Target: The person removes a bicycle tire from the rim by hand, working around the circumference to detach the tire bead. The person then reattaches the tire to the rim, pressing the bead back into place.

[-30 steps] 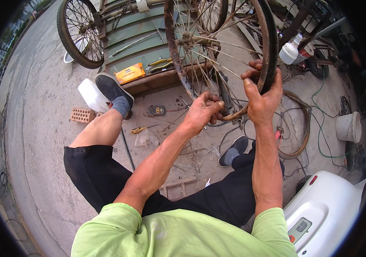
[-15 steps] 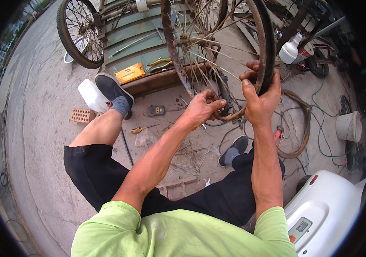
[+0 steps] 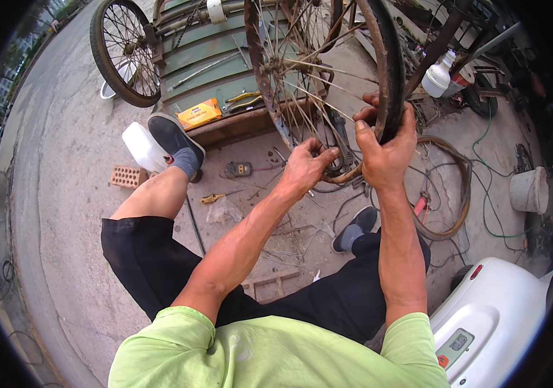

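Observation:
A rusty spoked wheel [image 3: 265,84] stands upright in front of me, its rim bare on the left. Along its right side sits a dark tire [image 3: 391,71]. My right hand [image 3: 387,152] is closed round the tire and rim at the lower right, thumb on the near side and fingertips showing on the spoke side. At the bottom of the wheel, my left hand [image 3: 307,167] is closed on the rim, with the thumb pointing right; its other fingers are partly hidden. A short stretch of rusty rim shows between the two hands.
Behind stands a green slatted cart bed [image 3: 205,74] with pliers [image 3: 243,102] and an orange box [image 3: 199,114]. On the ground lie a multimeter [image 3: 238,169], a yellow-handled screwdriver [image 3: 212,198], a brick [image 3: 128,176] and a loose tire [image 3: 461,213]. A grey bucket [image 3: 528,190] stands right.
My right hand and the tire side of the wheel have shifted slightly left. My left hand stays at the bottom of the rim. The whole view has moved a little.

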`<action>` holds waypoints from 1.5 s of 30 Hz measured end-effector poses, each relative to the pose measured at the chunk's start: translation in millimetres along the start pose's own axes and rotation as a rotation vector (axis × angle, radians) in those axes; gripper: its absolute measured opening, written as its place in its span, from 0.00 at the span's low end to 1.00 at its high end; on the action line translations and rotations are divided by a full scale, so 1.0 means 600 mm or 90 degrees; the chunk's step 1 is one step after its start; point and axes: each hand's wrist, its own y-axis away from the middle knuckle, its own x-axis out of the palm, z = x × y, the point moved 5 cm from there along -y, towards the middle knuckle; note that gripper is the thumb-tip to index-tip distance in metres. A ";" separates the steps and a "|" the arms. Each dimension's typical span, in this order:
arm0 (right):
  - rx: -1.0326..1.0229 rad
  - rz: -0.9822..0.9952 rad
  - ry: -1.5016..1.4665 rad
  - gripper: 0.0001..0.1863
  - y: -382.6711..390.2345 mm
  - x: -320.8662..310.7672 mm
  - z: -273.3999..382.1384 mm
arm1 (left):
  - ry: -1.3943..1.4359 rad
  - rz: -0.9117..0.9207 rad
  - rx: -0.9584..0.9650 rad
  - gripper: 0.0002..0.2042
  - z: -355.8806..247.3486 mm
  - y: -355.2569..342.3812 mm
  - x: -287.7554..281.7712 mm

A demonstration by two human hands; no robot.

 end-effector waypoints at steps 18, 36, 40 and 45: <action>-0.007 -0.056 0.001 0.20 -0.013 -0.011 0.006 | 0.204 0.176 -0.070 0.20 -0.009 0.014 -0.007; 0.030 -0.061 -0.033 0.23 0.002 -0.019 0.001 | -0.178 -0.027 0.034 0.15 -0.030 0.009 0.012; 0.025 -0.038 -0.011 0.22 -0.006 0.003 0.024 | -0.083 -0.023 0.011 0.14 -0.050 0.031 -0.006; 0.032 -0.035 -0.037 0.21 -0.006 0.007 0.020 | -0.137 -0.057 0.040 0.13 -0.037 0.025 -0.010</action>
